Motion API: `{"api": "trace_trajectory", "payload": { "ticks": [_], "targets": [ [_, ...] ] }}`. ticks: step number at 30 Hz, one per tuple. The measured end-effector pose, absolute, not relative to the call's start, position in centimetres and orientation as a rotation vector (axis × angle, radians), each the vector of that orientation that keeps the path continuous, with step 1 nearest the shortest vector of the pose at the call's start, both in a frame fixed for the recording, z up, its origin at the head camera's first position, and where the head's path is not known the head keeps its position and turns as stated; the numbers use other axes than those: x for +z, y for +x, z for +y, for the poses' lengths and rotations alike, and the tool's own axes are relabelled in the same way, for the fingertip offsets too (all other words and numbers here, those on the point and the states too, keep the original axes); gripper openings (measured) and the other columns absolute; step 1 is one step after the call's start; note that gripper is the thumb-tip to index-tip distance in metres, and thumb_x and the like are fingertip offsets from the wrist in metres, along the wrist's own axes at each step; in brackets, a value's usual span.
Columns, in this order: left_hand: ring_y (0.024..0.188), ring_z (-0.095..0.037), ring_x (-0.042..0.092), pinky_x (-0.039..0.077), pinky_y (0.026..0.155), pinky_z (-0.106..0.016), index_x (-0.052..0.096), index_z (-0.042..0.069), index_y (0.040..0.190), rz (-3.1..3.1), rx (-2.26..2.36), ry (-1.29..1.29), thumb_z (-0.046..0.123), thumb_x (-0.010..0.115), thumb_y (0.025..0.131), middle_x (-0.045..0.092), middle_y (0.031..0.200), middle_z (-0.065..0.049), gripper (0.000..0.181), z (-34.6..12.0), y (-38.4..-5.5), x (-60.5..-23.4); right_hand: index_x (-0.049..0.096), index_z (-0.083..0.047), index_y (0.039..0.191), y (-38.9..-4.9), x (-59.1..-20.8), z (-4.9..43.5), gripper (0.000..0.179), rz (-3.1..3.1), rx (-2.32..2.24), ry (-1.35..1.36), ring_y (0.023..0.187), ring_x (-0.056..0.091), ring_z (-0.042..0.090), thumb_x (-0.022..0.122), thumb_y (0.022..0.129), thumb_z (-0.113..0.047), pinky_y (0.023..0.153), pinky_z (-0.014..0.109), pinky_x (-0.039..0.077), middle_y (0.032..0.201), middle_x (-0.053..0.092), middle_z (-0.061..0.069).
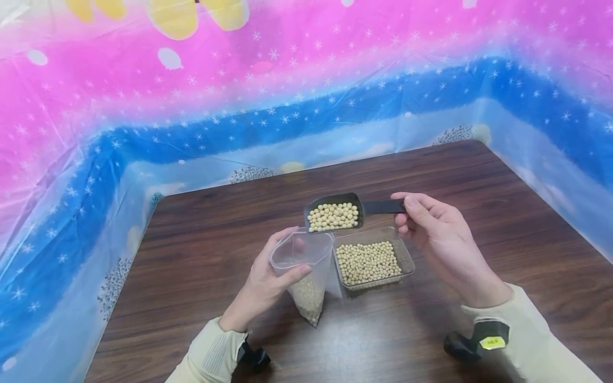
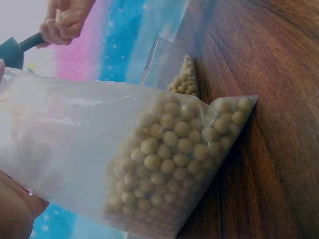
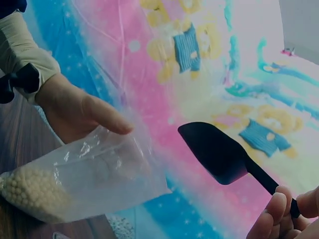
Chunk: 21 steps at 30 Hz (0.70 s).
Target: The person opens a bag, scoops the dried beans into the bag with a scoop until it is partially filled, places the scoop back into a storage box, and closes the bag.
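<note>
A black scoop [image 1: 356,198] heaped with pale round soybeans [image 1: 332,217] is held level by its handle, pinched between the thumb and fingers of my right hand [image 1: 442,234]. The scoop's front edge overlaps the mouth of a clear plastic bag [image 1: 316,260] in the head view. My left hand [image 1: 265,279] grips that bag near its top, thumb in front, with the mouth spread wide. Soybeans [image 2: 169,154] fill the lower part of the bag, whose pointed bottom corner is close to the tabletop in the left wrist view.
A clear rectangular container [image 1: 409,263] of soybeans stands on the dark wooden table [image 1: 215,213], right beside the bag. A printed pink and blue cloth [image 1: 306,90] hangs around the table's back and sides.
</note>
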State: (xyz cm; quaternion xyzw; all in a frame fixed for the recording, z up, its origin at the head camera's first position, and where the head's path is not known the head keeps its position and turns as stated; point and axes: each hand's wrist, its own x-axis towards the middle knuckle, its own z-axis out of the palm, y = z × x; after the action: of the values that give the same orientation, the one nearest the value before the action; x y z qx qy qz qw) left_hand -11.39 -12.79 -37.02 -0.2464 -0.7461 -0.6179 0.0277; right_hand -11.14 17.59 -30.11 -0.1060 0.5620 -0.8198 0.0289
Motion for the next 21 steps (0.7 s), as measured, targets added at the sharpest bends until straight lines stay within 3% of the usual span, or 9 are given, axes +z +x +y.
{"api": "trace_trajectory", "payload": {
  "ticks": [6,21],
  "targets": [
    [0.110,-0.028,0.059,0.055,0.086,-0.039,0.045,0.018,0.139,-2.319,-1.940,-0.741,0.005,0.073,0.086,0.058,0.122,-0.012,0.061,-12.9,-11.4,-37.0,0.061,0.001,0.118,-10.8,-29.6,16.5,0.030,1.871,-2.508,-0.343,0.075,0.058,0.009,0.056,0.099,-0.022,0.071,0.021,0.052,0.079,0.063,0.001],
    [0.106,-0.025,0.061,0.055,0.086,-0.038,0.044,0.017,0.140,-2.328,-1.929,-0.723,0.004,0.073,0.086,0.059,0.121,-0.011,0.063,-12.9,-11.3,-37.0,0.061,0.005,0.115,-10.3,-29.3,15.7,0.026,2.069,-2.490,-0.464,0.074,0.059,0.013,0.053,0.101,-0.015,0.069,0.024,0.054,0.080,0.064,0.005]
  ]
}}
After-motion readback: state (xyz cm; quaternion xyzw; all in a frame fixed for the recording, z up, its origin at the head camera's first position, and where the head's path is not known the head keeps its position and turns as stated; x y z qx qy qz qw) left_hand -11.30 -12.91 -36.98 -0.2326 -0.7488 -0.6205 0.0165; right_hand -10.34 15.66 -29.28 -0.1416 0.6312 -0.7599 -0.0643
